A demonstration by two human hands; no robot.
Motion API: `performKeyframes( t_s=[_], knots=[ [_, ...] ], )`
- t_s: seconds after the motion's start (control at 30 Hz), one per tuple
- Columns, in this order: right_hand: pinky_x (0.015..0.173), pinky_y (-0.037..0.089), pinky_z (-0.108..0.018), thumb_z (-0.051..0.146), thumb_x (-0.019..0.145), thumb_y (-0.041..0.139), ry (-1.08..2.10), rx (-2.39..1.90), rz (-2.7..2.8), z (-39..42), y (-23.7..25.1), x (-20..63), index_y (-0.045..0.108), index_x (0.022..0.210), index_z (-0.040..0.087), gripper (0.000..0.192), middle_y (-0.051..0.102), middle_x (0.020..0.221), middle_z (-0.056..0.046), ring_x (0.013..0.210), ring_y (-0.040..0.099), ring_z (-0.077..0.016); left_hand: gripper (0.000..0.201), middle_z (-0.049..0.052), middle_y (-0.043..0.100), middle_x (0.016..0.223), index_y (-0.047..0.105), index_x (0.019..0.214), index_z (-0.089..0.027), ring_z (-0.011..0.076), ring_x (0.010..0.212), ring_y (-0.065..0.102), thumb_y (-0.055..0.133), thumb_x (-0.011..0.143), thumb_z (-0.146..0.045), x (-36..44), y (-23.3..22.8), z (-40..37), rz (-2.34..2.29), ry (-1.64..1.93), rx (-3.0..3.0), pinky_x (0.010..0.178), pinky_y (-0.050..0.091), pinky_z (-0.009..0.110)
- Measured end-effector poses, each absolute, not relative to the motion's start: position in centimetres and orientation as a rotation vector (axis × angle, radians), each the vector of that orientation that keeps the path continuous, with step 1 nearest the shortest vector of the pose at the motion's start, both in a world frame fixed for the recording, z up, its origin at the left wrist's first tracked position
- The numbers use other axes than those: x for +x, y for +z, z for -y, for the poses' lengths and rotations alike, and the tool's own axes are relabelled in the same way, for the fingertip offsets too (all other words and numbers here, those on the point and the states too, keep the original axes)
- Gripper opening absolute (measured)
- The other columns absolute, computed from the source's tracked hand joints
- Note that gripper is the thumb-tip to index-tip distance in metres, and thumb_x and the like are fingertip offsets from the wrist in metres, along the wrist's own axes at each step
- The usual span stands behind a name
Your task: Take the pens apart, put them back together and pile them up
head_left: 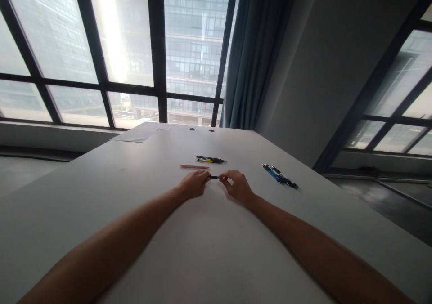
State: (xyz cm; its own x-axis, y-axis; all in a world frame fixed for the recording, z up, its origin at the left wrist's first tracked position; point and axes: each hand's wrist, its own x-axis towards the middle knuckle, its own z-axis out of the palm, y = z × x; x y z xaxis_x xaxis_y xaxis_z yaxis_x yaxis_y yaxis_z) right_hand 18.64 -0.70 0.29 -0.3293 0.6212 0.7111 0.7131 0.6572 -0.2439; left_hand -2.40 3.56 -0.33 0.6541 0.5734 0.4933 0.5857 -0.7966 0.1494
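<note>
A short dark stretch of a black pen (pixel 213 177) shows between my two hands, low over the white table (pixel 209 241). My left hand (pixel 195 183) is closed around one end of it, and the fingers cover that part. At the other end, my right hand (pixel 236 185) pinches the pen's tip between thumb and fingers. Just beyond my left hand lies a pink pen (pixel 194 166). Behind that, several black pens (pixel 212 159), one with a yellow section, rest side by side.
To the right lies a bunch of several pens (pixel 280 176), blue and black. Sheets of paper (pixel 135 133) lie at the table's far left edge. Two dark round cable holes (pixel 211 130) sit near the far edge, before a blue curtain (pixel 245 65) and windows.
</note>
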Motion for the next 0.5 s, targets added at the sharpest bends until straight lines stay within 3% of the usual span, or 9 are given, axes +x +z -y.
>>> performKeyframes(
  t_s=[0.5],
  knots=[
    [0.077, 0.047, -0.034, 0.022, 0.085, 0.060, -0.111, -1.095, 2.028, 0.87, 0.42, 18.59, 0.071, 0.090, 0.021, 0.012, 0.073, 0.082, -0.004, 0.074, 0.065, -0.0193, 0.018, 0.009, 0.070, 0.098, 0.061, 0.099, -0.020, 0.0233, 0.091, 0.066, 0.044, 0.092, -0.023, -2.45, -0.18, -3.34, 0.915, -0.890, -2.830, 0.077, 0.053, 0.034]
  ],
)
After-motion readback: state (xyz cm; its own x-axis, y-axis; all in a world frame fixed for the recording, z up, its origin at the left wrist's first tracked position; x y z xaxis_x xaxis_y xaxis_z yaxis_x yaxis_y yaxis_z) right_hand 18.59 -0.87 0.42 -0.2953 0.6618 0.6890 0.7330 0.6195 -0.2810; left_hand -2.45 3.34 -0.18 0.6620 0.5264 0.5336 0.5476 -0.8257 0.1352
